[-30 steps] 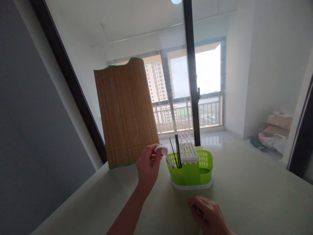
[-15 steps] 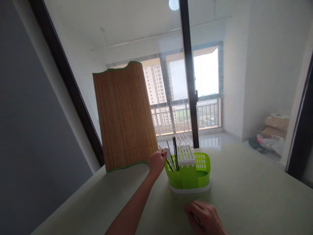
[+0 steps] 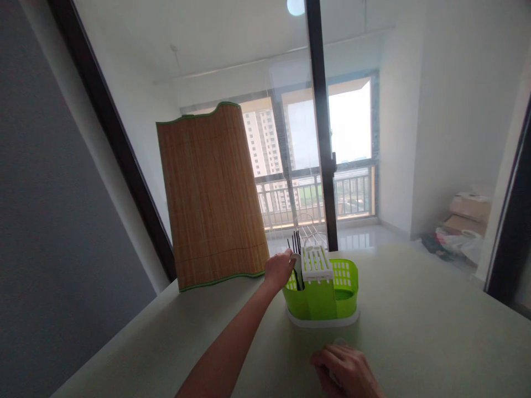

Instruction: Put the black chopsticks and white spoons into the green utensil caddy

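Since the earlier frame, the white spoon point(image 3: 297, 263) has gone from a tilted pose beside the rim to standing nearly upright in the left compartment of the green cutlery holder point(image 3: 321, 293). The left hand point(image 3: 279, 270) has followed it closer to the holder. Its fingers are closed around the spoon's upper part, at the holder's left edge, and the arm stretches forward over the table point(image 3: 415, 331).

Next to the spoon, in the same compartment, stand the black chopsticks point(image 3: 295, 249); they now lean less and are gathered together. A white slotted insert point(image 3: 316, 262) sits on top of the middle of the holder, and the right compartment shows a perforated green wall. The holder rests on a white base tray point(image 3: 321, 319).

The right hand point(image 3: 347, 371) lies low on the table, near the bottom edge of the picture, well apart from the holder. Its fingers are curled and something pale seems to be under them, but I cannot tell if it grips anything.

Behind the left hand, a bamboo mat point(image 3: 211, 193) with green trim stands upright on the table, against a dark frame. Further back, a glass door shows a balcony railing point(image 3: 323, 190) and high buildings.
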{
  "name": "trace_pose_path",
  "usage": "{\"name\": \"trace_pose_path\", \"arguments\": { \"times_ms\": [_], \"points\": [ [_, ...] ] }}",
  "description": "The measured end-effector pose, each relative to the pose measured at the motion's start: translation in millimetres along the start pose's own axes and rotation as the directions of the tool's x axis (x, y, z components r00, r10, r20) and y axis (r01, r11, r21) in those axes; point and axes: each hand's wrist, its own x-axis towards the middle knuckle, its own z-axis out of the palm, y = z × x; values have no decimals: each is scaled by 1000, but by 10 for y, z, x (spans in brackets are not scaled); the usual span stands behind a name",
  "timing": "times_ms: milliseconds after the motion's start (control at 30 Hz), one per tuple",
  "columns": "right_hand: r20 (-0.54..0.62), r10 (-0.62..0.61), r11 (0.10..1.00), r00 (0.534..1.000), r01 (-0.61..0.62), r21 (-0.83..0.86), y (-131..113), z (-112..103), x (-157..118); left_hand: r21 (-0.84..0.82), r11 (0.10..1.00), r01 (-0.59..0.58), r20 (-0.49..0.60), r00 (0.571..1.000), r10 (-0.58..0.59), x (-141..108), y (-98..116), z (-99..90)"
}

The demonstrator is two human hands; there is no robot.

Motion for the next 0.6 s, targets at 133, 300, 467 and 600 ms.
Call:
{"name": "trace_pose_path", "arguments": {
  "times_ms": [133,300,467,600],
  "points": [
    [-6,-6,1000,1000,6,-3,-13,-15,10,-25,1000,-16,34,999,17,94,-51,-66],
    [26,-14,1000,1000,15,-22,-17,-7,6,-45,999,-31,68,997,34,152,-96,-60],
    [9,-30,998,1000,30,-49,14,35,1,-40,999,-15,72,997,18,63,-27,80],
    [-2,-26,999,1000,26,-42,28,41,2,-57,998,-3,17,1000,4,14,-12,92]
  ]
}}
